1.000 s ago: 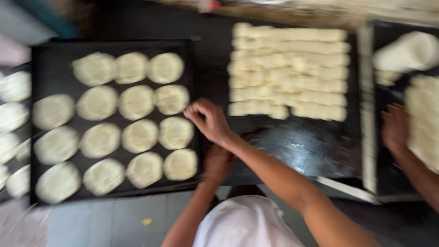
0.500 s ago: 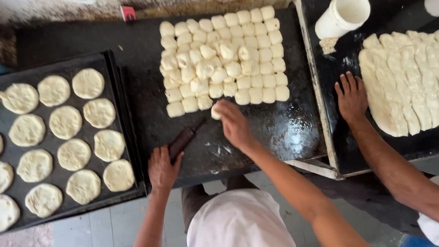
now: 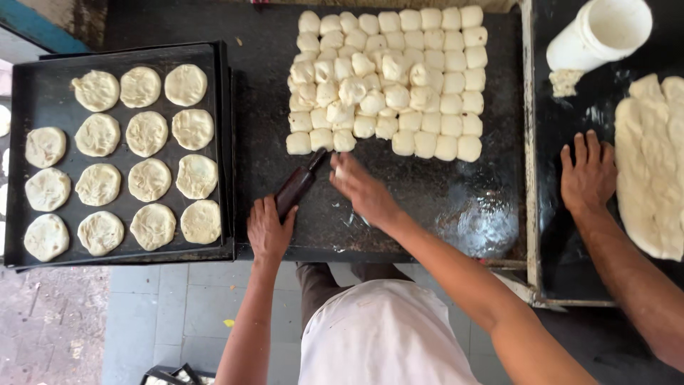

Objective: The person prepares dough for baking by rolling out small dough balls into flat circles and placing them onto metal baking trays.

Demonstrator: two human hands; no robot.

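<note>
Head view: left hand [image 3: 269,229] grips a dark rolling pin [image 3: 298,187] near the black worktop's [image 3: 427,207] front edge; right hand [image 3: 362,189] pinches a dough piece [image 3: 340,172] just below the dough-ball cluster [image 3: 388,78].

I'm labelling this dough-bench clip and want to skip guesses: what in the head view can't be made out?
- Right hand: its fingers cover whatever dough it holds.
- Rolling pin: lower end hidden under the left hand.
- Flattened rounds beside the tray: cut off by the left edge.
- Dough slab: cut off by the right edge.
</note>
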